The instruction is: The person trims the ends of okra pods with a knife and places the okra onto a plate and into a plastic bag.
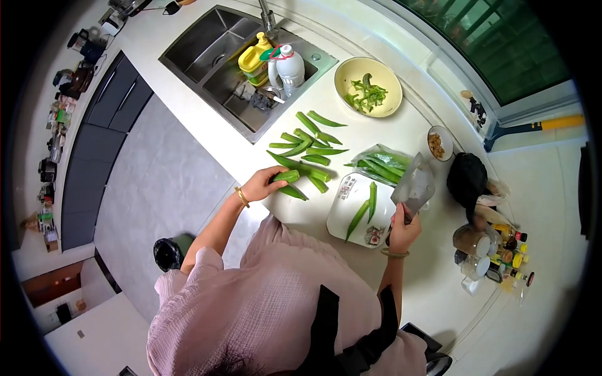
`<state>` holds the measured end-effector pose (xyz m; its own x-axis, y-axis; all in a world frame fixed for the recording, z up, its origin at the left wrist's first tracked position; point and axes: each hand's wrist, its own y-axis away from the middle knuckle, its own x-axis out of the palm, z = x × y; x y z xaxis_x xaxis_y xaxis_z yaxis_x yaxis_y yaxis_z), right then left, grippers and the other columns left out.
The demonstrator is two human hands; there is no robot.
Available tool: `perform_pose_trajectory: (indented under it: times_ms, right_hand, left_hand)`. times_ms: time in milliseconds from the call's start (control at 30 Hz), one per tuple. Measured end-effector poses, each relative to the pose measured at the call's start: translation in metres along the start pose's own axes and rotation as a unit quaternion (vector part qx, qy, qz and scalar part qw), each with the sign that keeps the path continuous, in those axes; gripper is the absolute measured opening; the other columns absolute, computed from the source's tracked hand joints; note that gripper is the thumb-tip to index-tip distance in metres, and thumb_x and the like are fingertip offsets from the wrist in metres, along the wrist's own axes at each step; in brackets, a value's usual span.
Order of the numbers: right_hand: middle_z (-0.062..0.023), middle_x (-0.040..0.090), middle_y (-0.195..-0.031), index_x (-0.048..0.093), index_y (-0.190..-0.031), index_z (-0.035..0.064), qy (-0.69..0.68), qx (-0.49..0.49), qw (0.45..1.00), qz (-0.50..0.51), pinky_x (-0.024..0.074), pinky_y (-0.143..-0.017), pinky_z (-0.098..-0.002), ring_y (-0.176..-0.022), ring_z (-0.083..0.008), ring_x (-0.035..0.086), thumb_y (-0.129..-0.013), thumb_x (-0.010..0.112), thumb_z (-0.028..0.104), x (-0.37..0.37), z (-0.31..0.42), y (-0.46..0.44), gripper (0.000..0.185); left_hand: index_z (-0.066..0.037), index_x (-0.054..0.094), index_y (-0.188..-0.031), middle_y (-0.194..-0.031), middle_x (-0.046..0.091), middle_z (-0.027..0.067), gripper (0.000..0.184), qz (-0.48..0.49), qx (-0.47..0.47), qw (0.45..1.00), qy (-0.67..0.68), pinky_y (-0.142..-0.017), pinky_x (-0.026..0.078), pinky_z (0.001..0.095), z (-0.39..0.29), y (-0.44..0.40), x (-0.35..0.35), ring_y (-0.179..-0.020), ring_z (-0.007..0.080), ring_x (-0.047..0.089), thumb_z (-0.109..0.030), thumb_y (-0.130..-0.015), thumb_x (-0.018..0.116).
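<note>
My left hand (259, 186) pinches a green okra pod (286, 176) at the near edge of a loose spread of okra (305, 143) on the white counter. In my right hand (404, 232) is a cleaver (416, 187), its wide blade raised over the right edge of a white plate (342, 216). Two okra pods (358, 220) lie on that plate. Just behind it, a clear plastic bag (385, 160) holds more okra, partly covered by the blade. A cream bowl (394, 103) farther back contains green trimmings (365, 97).
A steel sink (188, 53) at the back left holds a yellow bottle (251, 61) and a white jug (290, 69). To the right are a small bowl of brown bits (437, 145), a black bag (467, 180) and several seasoning jars (475, 268). A bin (169, 252) stands on the floor.
</note>
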<state>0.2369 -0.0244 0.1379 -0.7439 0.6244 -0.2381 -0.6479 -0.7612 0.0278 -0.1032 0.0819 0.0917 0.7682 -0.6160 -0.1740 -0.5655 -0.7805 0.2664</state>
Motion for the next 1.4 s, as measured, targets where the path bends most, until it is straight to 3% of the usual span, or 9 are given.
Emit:
perform_pose_trajectory:
  times_ms: [67,100,200,367,533,767,1000,1300,1400]
  right_hand:
    - [-0.0012,0.055,-0.063,0.06,-0.085,-0.004,0.008,0.016,1.0,0.003,0.0359,-0.047,-0.0183,-0.052,-0.0044,0.045,-0.08,0.059,0.006,0.002,0.002,0.001,0.011]
    - [-0.0012,0.055,-0.063,0.06,-0.085,-0.004,0.01,0.016,1.0,0.006,0.0359,-0.047,-0.0183,-0.052,-0.0044,0.045,-0.08,0.059,0.006,0.002,0.003,0.001,0.011]
    - [-0.0006,0.055,-0.062,0.06,-0.085,-0.0038,0.017,0.007,1.0,0.016,0.036,-0.047,-0.0186,-0.052,-0.0043,0.045,-0.08,0.059,0.006,0.005,0.004,0.002,0.011]
    - [-0.0003,0.054,-0.061,0.061,-0.085,-0.0035,0.033,-0.01,0.999,0.016,0.0363,-0.046,-0.0186,-0.052,-0.0044,0.046,-0.081,0.059,0.007,0.006,0.001,0.004,0.011]
    - [-0.0012,0.054,-0.061,0.061,-0.084,-0.0033,0.027,0.002,1.0,-0.001,0.0361,-0.045,-0.0183,-0.051,-0.0046,0.046,-0.08,0.06,0.007,0.007,0.009,0.008,0.012]
    - [-0.0013,0.054,-0.061,0.06,-0.084,-0.0034,0.011,0.01,1.0,-0.007,0.0349,-0.042,-0.0181,-0.049,-0.0049,0.046,-0.08,0.06,0.007,-0.001,0.001,0.007,0.011]
    - [-0.0012,0.053,-0.059,0.06,-0.083,-0.0036,0.01,-0.007,1.0,0.006,0.0356,-0.043,-0.0179,-0.049,-0.0048,0.046,-0.08,0.059,0.005,-0.005,-0.009,0.011,0.009]
    - [-0.0009,0.051,-0.057,0.06,-0.084,-0.004,0.008,-0.001,1.0,0.018,0.0315,-0.041,-0.0175,-0.046,-0.0042,0.042,-0.08,0.06,0.004,-0.007,-0.013,0.019,0.009]
    - [-0.0009,0.051,-0.057,0.06,-0.083,-0.0037,0.006,-0.002,1.0,0.016,0.0315,-0.042,-0.0175,-0.047,-0.0041,0.042,-0.08,0.06,0.004,-0.009,-0.018,0.02,0.009]
  left_hand:
    - [-0.003,0.053,-0.106,-0.096,0.058,0.0116,0.031,-0.04,0.065,0.985,-0.155,-0.076,0.043,0.0306,0.004,0.0,0.006,-0.084,0.0262,0.056,-0.02,-0.08,0.059]
    - [-0.005,0.054,-0.106,-0.098,0.057,0.0135,0.034,-0.028,0.035,0.979,-0.197,-0.077,0.044,0.0347,0.003,-0.002,0.009,-0.089,0.0315,0.054,-0.016,-0.075,0.062]
    - [-0.008,0.054,-0.105,-0.096,0.058,0.0106,0.036,-0.002,0.05,0.944,-0.326,-0.077,0.044,0.036,0.006,-0.007,0.017,-0.09,0.0294,0.053,-0.012,-0.071,0.062]
    - [-0.01,0.062,-0.098,-0.098,0.057,0.0084,0.034,-0.054,0.055,0.924,-0.375,-0.078,0.044,0.0353,0.009,-0.015,0.024,-0.092,0.0275,0.052,-0.009,-0.065,0.065]
    - [-0.005,0.062,-0.096,-0.097,0.057,0.0104,0.033,-0.126,0.076,0.935,-0.324,-0.078,0.043,0.0356,0.015,-0.012,0.021,-0.088,0.0286,0.053,-0.005,-0.064,0.065]
    - [-0.006,0.065,-0.085,-0.083,0.061,0.0092,0.018,-0.362,-0.012,0.916,-0.174,-0.067,0.047,0.0293,0.048,0.015,0.003,-0.073,0.0205,0.06,-0.007,-0.067,0.065]
    - [-0.007,0.064,-0.086,-0.088,0.06,0.0096,0.023,-0.332,-0.068,0.916,-0.215,-0.071,0.046,0.032,0.037,0.036,0.018,-0.081,0.0234,0.058,-0.008,-0.063,0.069]
    - [-0.009,0.064,-0.088,-0.093,0.058,0.0078,0.031,-0.33,0.016,0.906,-0.266,-0.078,0.044,0.0334,0.037,0.03,0.031,-0.091,0.0251,0.053,-0.007,-0.058,0.071]
    - [-0.01,0.063,-0.091,-0.096,0.057,0.007,0.036,-0.249,0.059,0.892,-0.372,-0.082,0.041,0.0347,0.03,0.027,0.029,-0.094,0.0263,0.05,-0.007,-0.056,0.069]
